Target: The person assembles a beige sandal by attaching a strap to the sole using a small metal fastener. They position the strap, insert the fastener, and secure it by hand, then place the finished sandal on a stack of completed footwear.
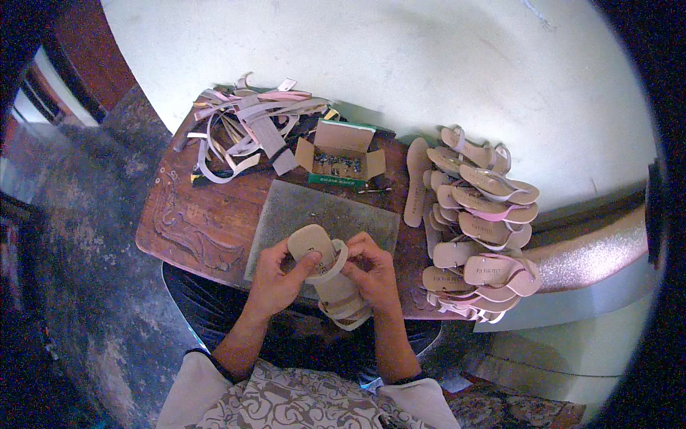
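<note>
A beige sandal [310, 244] is held over the near edge of a grey slab, tilted, with its heel end up and its strapped end toward my lap. My left hand [277, 283] is closed on the heel end, its thumb pressed on the footbed. On the other side, my right hand [374, 270] pinches the pale heel strap [339, 252], which loops up beside the sole. More pale straps [341, 303] cross the sandal's lower part. My right fingertips partly hide where the strap meets the sole.
The grey slab [289, 207] rests on a carved wooden table [182, 222]. Behind it stands an open box [341, 146] of small metal pieces. Loose straps [250, 121] are heaped at the back left. Several sandals [493, 222] are piled at the right, beside a bare sole [416, 182].
</note>
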The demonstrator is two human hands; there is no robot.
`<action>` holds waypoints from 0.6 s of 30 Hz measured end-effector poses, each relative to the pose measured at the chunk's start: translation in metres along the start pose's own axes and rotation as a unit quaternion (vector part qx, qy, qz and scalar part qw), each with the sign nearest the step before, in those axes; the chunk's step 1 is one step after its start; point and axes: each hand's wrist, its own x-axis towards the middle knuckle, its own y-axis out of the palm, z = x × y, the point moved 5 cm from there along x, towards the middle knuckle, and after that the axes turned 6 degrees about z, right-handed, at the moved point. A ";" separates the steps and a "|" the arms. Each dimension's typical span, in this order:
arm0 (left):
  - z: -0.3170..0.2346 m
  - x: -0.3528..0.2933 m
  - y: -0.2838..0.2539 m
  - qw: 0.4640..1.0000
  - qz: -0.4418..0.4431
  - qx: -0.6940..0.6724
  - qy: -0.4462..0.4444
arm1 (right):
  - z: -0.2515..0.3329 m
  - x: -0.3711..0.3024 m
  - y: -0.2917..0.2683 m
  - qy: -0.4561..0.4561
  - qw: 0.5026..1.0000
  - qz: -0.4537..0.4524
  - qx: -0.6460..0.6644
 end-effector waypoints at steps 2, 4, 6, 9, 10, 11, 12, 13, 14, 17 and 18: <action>0.000 0.000 0.000 1.000 0.000 -0.007 -0.004 | -0.001 0.000 0.000 0.000 1.000 -0.002 0.016; 0.000 0.001 0.001 1.000 0.001 -0.019 -0.014 | -0.006 -0.001 0.000 -0.001 1.000 -0.005 0.031; -0.001 0.001 0.001 1.000 0.002 -0.011 -0.006 | -0.008 -0.001 0.001 0.001 0.999 -0.014 0.046; 0.003 0.002 0.000 1.000 0.003 0.007 -0.008 | -0.009 0.000 0.003 0.013 0.998 -0.021 0.058; 0.005 0.003 0.000 1.000 0.003 0.013 -0.011 | -0.009 0.001 0.003 0.019 0.998 -0.022 0.060; 0.007 0.003 0.000 1.000 0.003 0.001 -0.009 | -0.011 0.001 0.003 0.019 0.998 -0.023 0.061; 0.009 0.004 0.000 1.000 0.002 -0.012 -0.006 | -0.014 0.000 0.003 0.019 0.998 -0.024 0.063; 0.010 0.004 0.001 1.000 0.001 -0.024 -0.004 | -0.016 0.000 0.002 0.019 0.997 -0.025 0.064; 0.009 0.004 0.001 1.000 0.000 -0.026 -0.008 | -0.015 0.001 0.003 0.020 0.997 -0.022 0.069; 0.005 0.004 0.001 1.000 0.000 -0.027 -0.013 | -0.012 0.003 0.005 0.026 0.996 -0.016 0.082; 0.006 0.004 0.001 1.000 0.001 -0.026 -0.011 | -0.012 0.003 0.005 0.029 0.996 -0.015 0.087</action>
